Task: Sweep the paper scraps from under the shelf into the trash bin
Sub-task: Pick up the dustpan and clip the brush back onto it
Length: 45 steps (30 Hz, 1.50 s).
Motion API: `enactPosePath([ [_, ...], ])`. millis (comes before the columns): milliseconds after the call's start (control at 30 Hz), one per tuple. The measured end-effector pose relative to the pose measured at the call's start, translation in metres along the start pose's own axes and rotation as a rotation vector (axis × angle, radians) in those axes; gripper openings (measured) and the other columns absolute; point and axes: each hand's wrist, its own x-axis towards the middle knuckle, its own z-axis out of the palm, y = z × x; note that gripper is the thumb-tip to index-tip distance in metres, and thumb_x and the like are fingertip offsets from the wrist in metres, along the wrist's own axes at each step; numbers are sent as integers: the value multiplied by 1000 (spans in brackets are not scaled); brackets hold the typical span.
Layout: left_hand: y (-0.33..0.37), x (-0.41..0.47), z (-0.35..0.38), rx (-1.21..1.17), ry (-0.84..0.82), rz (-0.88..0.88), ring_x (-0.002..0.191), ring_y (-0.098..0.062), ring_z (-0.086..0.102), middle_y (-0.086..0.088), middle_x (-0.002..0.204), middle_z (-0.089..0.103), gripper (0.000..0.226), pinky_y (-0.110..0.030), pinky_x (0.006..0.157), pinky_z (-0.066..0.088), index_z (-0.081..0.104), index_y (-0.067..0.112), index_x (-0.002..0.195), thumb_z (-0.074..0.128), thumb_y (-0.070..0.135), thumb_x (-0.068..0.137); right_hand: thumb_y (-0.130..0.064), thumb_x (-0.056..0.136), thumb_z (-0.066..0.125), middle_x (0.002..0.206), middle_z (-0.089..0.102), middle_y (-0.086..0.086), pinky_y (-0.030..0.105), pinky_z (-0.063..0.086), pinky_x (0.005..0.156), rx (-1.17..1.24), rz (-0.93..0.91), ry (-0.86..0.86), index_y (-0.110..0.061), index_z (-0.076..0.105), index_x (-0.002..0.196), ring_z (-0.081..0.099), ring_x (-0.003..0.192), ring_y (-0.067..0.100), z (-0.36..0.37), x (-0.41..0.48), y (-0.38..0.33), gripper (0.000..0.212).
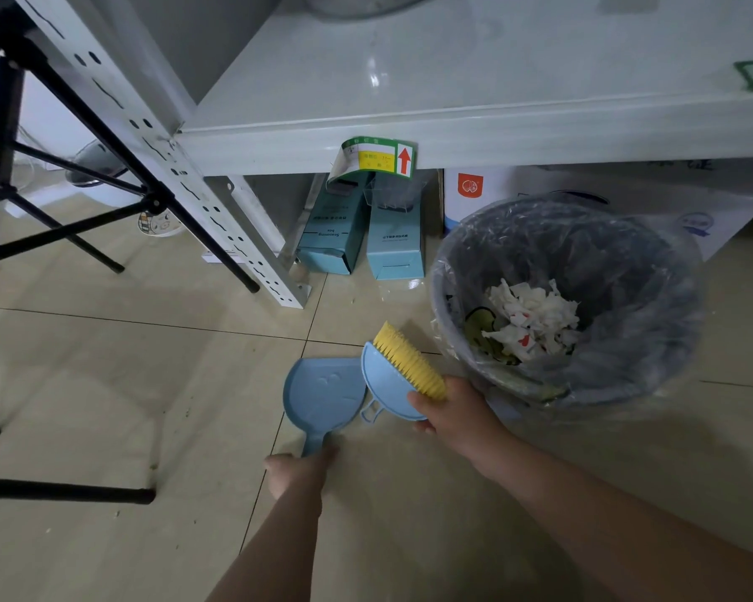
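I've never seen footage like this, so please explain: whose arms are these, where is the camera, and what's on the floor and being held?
There is no machine here. One camera worn on a person's head looks down at their two bare arms. The left hand grips the handle of a blue dustpan, which looks empty. The right hand holds a blue brush with yellow bristles. To the right stands a trash bin lined with a plastic bag, with torn paper scraps inside. Behind, two blue boxes sit under a white metal shelf on the tiled floor.
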Motion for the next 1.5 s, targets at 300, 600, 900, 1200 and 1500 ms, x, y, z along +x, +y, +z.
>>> enactPosePath([
  [300, 3, -1, 4, -369, -620, -2, 50, -13, 41, -5, 61, 46, 22, -25, 48, 38, 58, 3, 96, 59, 25, 95, -16, 87, 57, 94, 68, 23, 47, 57, 72, -41, -104, 6, 3, 60, 98, 70, 79, 33, 2, 2, -2, 23],
  [600, 8, -18, 9, -451, -694, -63, 46, -15, 42, -6, 58, 47, 55, -22, 40, 34, 56, 8, 90, 31, 56, 98, -19, 90, 56, 81, 66, 9, 27, 48, 61, 85, 25, 14, -5, 64, 98, 63, 61, 12, 7, 11, -4, 17],
  [900, 8, -30, 12, -330, -668, 86, 48, -12, 48, -3, 61, 53, 59, -24, 47, 33, 63, 5, 91, 32, 54, 98, -10, 89, 56, 78, 64, 12, 24, 47, 55, -23, 16, 13, 5, 63, 99, 59, 54, 11, 8, 13, -1, 20],
  [1200, 11, -36, 17, -292, -612, 135, 50, -13, 49, -5, 64, 55, 73, -22, 45, 36, 67, 6, 83, 23, 63, 96, -28, 81, 70, 99, 65, 9, 37, 53, 80, -517, -274, 184, -7, 59, 96, 61, 95, 22, 6, 20, 2, 27],
  [1500, 16, -34, 14, -267, -558, 184, 50, -14, 47, -6, 63, 56, 75, -25, 52, 32, 69, 11, 71, 22, 64, 96, -23, 89, 62, 113, 62, 12, 30, 52, 83, -850, -256, 391, -8, 53, 113, 61, 105, 23, 12, 17, 6, 30],
])
